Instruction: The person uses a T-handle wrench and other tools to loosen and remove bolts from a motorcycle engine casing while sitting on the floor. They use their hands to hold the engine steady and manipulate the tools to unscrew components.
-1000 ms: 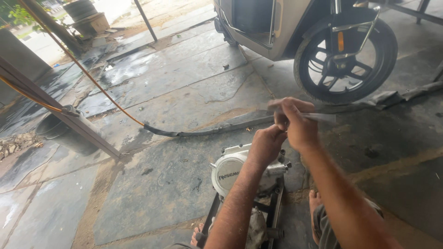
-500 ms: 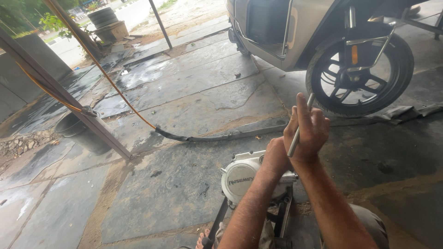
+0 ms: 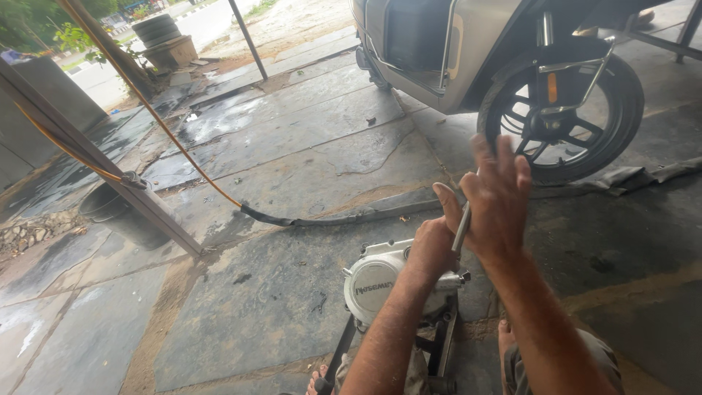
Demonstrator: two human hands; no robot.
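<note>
Metal rod (image 3: 461, 227) over wet stone floor (image 3: 292, 146)

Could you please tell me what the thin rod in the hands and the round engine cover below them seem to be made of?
The thin grey rod looks like bare metal, going by its dull silvery sheen. The round silver engine cover is probably cast metal with a matte finish and a raised rim.

One head camera looks steeply down, close over the hands (image 3: 468, 219)
</note>
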